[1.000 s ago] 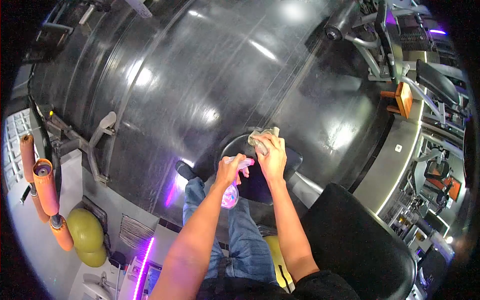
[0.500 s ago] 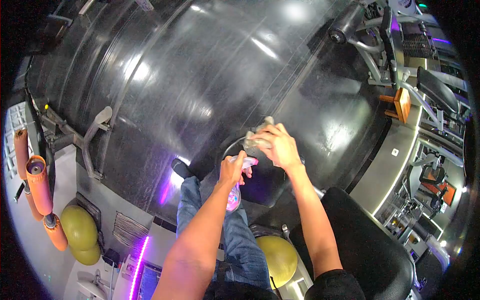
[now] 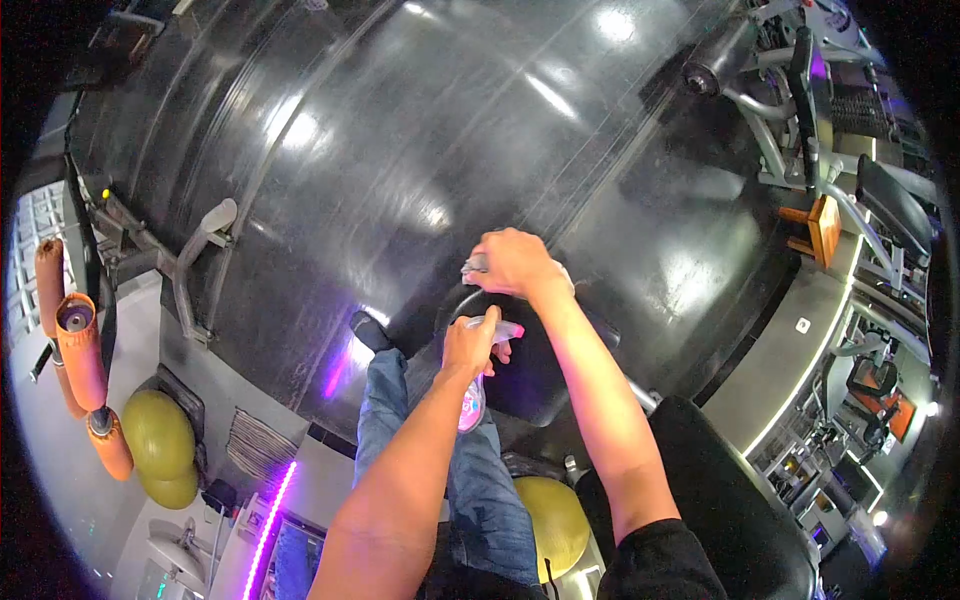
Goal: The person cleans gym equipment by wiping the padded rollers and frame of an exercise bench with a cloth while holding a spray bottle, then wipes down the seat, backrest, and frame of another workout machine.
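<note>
My left hand (image 3: pixel 468 345) is wrapped round the neck of a clear spray bottle (image 3: pixel 471 405) with a pink nozzle, above my legs. Farther forward, my right hand (image 3: pixel 512 263) is closed on a crumpled pale cloth (image 3: pixel 476 265), mostly hidden by the fingers. Beneath both hands is a dark padded seat (image 3: pixel 530 370) with a curved edge. Whether the cloth touches the seat cannot be made out.
A large black pad (image 3: pixel 725 500) lies at my right. Gym machines and a wooden stool (image 3: pixel 824 230) stand at the right. Yellow-green balls (image 3: pixel 157 437) and orange rollers (image 3: pixel 82 360) are at the left. Another ball (image 3: pixel 553 525) is near my legs.
My right hand has moved forward and left with the cloth, turning its back upward and hiding more of it. My left hand still holds the bottle. The view has shifted slightly.
</note>
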A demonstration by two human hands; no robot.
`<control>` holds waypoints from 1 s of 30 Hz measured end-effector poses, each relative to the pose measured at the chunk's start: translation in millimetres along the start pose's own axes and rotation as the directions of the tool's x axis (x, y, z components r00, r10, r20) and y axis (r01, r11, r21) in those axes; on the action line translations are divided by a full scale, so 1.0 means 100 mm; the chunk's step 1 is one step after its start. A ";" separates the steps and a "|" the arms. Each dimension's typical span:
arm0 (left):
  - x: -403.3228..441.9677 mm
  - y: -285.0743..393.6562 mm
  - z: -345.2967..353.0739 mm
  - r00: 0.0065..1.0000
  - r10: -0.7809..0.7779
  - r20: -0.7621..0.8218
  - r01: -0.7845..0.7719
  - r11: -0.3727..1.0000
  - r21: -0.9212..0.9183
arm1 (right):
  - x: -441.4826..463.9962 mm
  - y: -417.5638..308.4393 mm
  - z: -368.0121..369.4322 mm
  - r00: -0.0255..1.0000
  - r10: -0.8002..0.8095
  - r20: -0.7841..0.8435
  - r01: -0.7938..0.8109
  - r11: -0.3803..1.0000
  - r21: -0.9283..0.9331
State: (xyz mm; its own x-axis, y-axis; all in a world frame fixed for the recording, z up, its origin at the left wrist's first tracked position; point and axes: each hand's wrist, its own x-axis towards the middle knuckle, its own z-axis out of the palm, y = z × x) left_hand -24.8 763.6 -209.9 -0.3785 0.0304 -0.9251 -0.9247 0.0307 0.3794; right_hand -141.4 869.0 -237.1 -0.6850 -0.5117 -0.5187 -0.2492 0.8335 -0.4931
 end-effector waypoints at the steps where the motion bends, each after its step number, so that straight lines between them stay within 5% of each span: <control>1: 0.01 0.00 0.00 1.000 0.000 -0.005 0.000 1.000 0.008 | 0.06 -0.04 0.01 0.999 0.016 0.042 -0.014 0.999 -0.044; 3: 0.02 -0.03 0.00 1.000 0.010 -0.003 -0.010 1.000 0.028 | 0.07 -0.04 -0.08 0.988 0.080 0.135 -0.075 0.996 -0.043; 8: 0.04 -0.06 0.01 1.000 0.009 0.013 -0.009 1.000 -0.017 | -0.32 0.38 -0.24 0.984 0.175 0.037 -0.179 0.974 0.141; 12: 0.08 -0.11 0.01 1.000 0.021 0.022 -0.021 0.999 -0.036 | -0.65 0.50 -0.36 0.925 0.370 0.087 -0.377 0.863 0.336; 15: 0.10 -0.13 0.02 1.000 0.009 0.021 -0.008 0.998 -0.064 | -0.82 0.54 -0.38 0.834 0.510 0.208 -0.529 0.637 0.561; 19: 0.11 -0.14 0.02 1.000 -0.003 0.022 0.005 0.996 -0.086 | -0.85 0.58 -0.28 0.780 0.592 0.202 -0.601 0.620 0.504; 22: 0.10 -0.14 0.02 1.000 0.026 0.010 -0.025 0.998 -0.060 | -0.71 0.43 -0.14 0.779 0.626 -0.038 -0.552 0.714 0.431; 27: 0.12 -0.16 0.02 1.000 0.009 -0.011 -0.010 0.998 -0.062 | -0.27 0.18 -0.15 0.909 0.410 -0.074 -0.398 0.907 0.138; 30: 0.17 -0.19 0.01 1.000 0.010 0.028 -0.010 1.000 -0.018 | -0.33 0.16 -0.18 0.918 0.390 -0.071 -0.373 0.911 0.175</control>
State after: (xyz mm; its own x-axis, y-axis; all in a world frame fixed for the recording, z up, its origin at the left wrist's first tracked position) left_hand -14.2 764.4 -232.9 -0.3869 0.0582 -0.9203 -0.9215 0.0127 0.3882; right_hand -135.0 902.9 -215.7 -0.7747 -0.1302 -0.6188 0.1484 0.9138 -0.3780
